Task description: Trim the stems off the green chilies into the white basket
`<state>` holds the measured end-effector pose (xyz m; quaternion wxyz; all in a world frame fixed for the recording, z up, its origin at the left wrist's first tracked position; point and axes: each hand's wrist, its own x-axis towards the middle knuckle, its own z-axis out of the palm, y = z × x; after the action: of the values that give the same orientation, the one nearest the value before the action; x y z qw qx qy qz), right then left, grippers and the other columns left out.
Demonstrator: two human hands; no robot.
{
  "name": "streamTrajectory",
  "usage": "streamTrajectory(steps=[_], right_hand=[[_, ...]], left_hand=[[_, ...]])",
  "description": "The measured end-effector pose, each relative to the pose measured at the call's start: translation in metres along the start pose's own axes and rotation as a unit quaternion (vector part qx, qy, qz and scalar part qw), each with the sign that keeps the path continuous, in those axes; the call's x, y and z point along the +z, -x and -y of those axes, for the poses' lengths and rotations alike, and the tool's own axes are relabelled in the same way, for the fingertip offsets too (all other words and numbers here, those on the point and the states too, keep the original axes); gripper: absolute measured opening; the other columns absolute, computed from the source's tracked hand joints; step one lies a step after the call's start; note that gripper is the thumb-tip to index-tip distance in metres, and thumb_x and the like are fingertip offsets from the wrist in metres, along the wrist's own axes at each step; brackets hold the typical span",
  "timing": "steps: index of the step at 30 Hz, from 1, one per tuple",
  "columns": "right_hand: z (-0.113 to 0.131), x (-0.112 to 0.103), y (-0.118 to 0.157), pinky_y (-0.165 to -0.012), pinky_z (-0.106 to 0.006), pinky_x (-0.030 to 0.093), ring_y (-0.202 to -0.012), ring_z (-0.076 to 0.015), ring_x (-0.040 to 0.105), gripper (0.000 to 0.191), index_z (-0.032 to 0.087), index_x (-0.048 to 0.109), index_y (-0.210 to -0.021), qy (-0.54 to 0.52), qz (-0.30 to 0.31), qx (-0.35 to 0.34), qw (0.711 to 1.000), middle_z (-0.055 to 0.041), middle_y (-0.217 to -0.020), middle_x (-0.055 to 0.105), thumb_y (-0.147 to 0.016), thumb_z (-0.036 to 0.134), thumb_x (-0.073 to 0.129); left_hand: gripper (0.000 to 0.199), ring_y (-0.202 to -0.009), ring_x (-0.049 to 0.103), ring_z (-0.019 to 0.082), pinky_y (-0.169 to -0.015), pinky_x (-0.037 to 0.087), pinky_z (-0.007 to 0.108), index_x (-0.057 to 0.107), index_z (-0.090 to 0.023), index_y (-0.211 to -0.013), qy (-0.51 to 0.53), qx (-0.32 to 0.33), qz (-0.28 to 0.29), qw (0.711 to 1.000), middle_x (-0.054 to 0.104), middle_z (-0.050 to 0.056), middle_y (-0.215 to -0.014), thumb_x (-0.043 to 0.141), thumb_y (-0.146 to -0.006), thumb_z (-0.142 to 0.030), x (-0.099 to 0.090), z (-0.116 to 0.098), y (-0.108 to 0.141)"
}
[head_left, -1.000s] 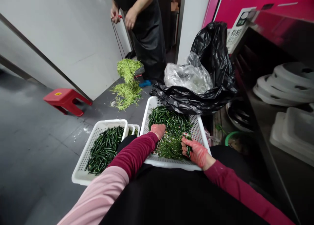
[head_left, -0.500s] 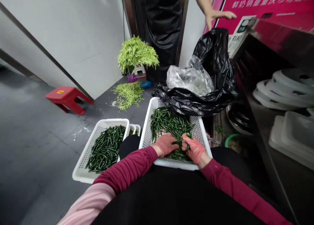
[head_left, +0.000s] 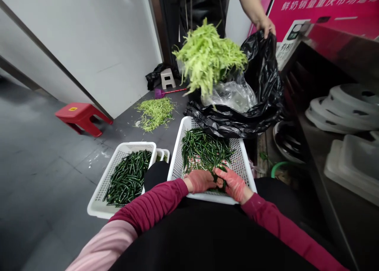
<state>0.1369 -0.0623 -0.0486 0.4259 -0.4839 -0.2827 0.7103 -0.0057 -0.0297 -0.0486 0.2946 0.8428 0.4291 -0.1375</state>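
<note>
Both hands wear thin reddish gloves and meet over the near part of a white perforated basket (head_left: 246, 164). My left hand (head_left: 201, 180) has its fingers curled against the other hand; what they hold is too small to tell. My right hand (head_left: 232, 182) is closed on green chili peppers. Long dark green chili peppers (head_left: 205, 146) lie in the far part of this basket, with reddish print and bits of stem showing nearer. To the left, a second white basket (head_left: 97, 200) holds a heap of green chili peppers (head_left: 128, 180).
Another person's hand (head_left: 266, 25) grips a black plastic bag (head_left: 233, 123) behind the basket. Shredded pale greens (head_left: 207, 56) hang above it; more greens (head_left: 155, 113) lie on the floor. A red stool (head_left: 81, 115) stands left, a shelf with white lids (head_left: 352, 105) right.
The bunch of shredded greens has moved right, over the black bag. The other person's hand has come down onto the bag's edge. My hands have drawn together, my left slightly lower.
</note>
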Motion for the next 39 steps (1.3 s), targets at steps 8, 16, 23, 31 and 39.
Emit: streamTrajectory(steps=[8, 16, 23, 31, 39], right_hand=[[0.005, -0.015, -0.01, -0.038, -0.023, 0.031, -0.041, -0.0084, 0.04, 0.024, 0.02, 0.05, -0.07, -0.031, -0.119, -0.037, 0.992, 0.0039, -0.055, 0.048, -0.067, 0.04, 0.063], [-0.003, -0.025, -0.007, -0.04, -0.023, 0.032, -0.048, -0.0098, 0.041, 0.023, 0.021, 0.045, -0.066, -0.104, -0.025, 0.0, 0.994, 0.0034, -0.056, 0.045, -0.066, 0.034, 0.064], [-0.012, -0.009, -0.016, -0.069, -0.028, 0.039, -0.081, -0.0176, 0.051, 0.021, 0.023, 0.055, -0.068, 0.388, -0.035, -0.176, 0.904, -0.0001, -0.077, 0.056, -0.053, 0.013, 0.067], [-0.003, 0.012, 0.006, -0.049, -0.024, 0.037, -0.046, -0.0104, 0.046, 0.022, 0.021, 0.043, -0.07, 0.088, 0.116, -0.051, 0.988, 0.0064, -0.051, 0.05, -0.067, 0.026, 0.064], [0.0, -0.017, -0.005, -0.045, -0.023, 0.037, -0.044, -0.0071, 0.043, 0.029, 0.017, 0.055, -0.087, -0.186, -0.015, 0.01, 0.982, 0.0057, -0.055, 0.049, -0.063, 0.022, 0.069]], left_hand=[[0.04, -0.084, 0.059, 0.024, -0.066, 0.046, 0.032, 0.062, -0.017, -0.098, -0.062, -0.171, -0.072, 0.981, 0.058, 0.011, -0.101, 0.048, -0.076, -0.048, -0.024, 0.021, -0.021], [0.039, -0.091, 0.058, 0.029, -0.073, 0.047, 0.039, 0.063, -0.011, -0.094, -0.216, -0.112, -0.01, 0.97, 0.054, 0.018, -0.106, 0.069, -0.056, -0.006, -0.049, 0.045, -0.058], [0.019, -0.067, 0.061, 0.02, -0.061, 0.047, 0.03, 0.064, -0.016, -0.081, -0.058, -0.088, -0.022, 0.994, 0.064, 0.008, -0.073, 0.05, -0.075, -0.028, -0.025, 0.008, 0.002], [0.038, -0.057, 0.058, 0.013, -0.054, 0.045, 0.02, 0.065, -0.015, -0.078, 0.188, 0.032, 0.012, 0.981, 0.063, 0.005, -0.064, 0.037, -0.084, -0.04, -0.021, 0.025, 0.047], [0.038, -0.094, 0.057, 0.03, -0.076, 0.045, 0.037, 0.064, -0.014, -0.094, 0.018, -0.267, -0.047, 0.962, 0.062, 0.015, -0.1, 0.055, -0.071, -0.043, -0.045, 0.037, -0.055]])
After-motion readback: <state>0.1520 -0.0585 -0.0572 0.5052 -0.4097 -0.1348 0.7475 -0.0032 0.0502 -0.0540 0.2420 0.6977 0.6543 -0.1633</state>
